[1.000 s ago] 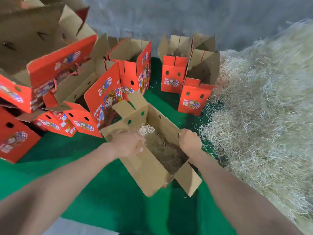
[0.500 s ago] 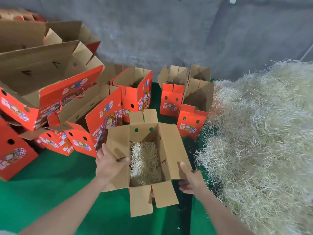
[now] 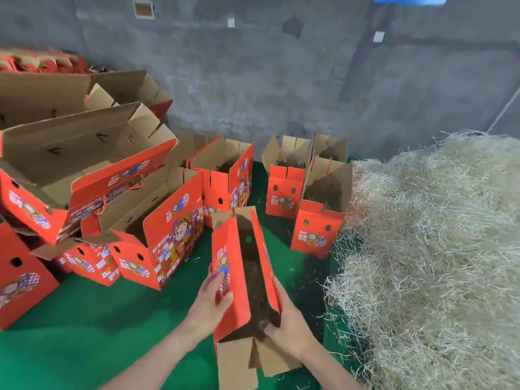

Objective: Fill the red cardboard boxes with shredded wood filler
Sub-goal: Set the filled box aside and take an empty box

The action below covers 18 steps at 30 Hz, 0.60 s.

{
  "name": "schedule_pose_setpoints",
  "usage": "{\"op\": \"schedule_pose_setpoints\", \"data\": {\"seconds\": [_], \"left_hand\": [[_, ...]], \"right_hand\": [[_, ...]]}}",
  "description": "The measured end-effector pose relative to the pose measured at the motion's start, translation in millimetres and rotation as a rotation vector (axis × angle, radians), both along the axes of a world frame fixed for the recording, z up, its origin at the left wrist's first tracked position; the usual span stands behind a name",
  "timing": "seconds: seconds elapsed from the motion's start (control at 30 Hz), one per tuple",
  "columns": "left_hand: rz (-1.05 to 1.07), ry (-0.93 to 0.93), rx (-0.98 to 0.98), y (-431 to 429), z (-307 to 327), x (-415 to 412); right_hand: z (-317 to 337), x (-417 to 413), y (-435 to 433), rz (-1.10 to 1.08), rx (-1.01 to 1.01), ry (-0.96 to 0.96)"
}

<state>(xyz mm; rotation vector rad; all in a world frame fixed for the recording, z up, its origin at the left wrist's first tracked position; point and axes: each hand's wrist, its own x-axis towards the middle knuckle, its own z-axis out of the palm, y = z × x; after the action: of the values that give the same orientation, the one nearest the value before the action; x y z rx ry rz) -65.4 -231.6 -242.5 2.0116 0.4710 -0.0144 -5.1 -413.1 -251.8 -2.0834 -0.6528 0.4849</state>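
A red cardboard box (image 3: 230, 257) is held up over the green floor, its two long top flaps folded up towards each other so only a dark slit shows between them. My left hand (image 3: 209, 301) presses the left flap from outside, thumb on the red face. My right hand (image 3: 289, 325) grips the right flap and near corner. The near end flaps (image 3: 236, 361) hang open and brown. The filler inside is in shadow. A big pile of pale shredded wood filler (image 3: 427, 249) lies to the right.
Several open red boxes (image 3: 157, 235) stand or lean at the left and behind, some stacked (image 3: 70, 175). Two more (image 3: 318, 232) stand against the filler pile. A grey concrete wall (image 3: 281, 80) closes the back. Green mat (image 3: 84, 333) covers the floor.
The long flaps, spread wide with pale filler showing inside, are now pushed up together by both hands. The view has tilted up and more wall shows.
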Motion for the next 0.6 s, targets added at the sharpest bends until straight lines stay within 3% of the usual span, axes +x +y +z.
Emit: {"op": "schedule_pose_setpoints", "data": {"seconds": [0.07,0.17,0.5,0.6], "left_hand": [[-0.032,0.069,-0.088,-11.8,-18.8,-16.6],[0.011,0.020,-0.195,-21.3,-29.1,-18.5],[-0.054,-0.048,-0.151,5.7,8.6,64.3],[-0.126,-0.008,-0.177,26.6,31.8,107.6]], "right_hand": [[-5.5,0.1,-6.0,0.039,-0.101,0.122],[-7.9,1.6,-9.8,0.051,-0.141,0.226],[2.8,43.7,17.9,-0.360,0.046,-0.019],[19.6,83.8,30.7,-0.356,0.083,-0.047]]}}
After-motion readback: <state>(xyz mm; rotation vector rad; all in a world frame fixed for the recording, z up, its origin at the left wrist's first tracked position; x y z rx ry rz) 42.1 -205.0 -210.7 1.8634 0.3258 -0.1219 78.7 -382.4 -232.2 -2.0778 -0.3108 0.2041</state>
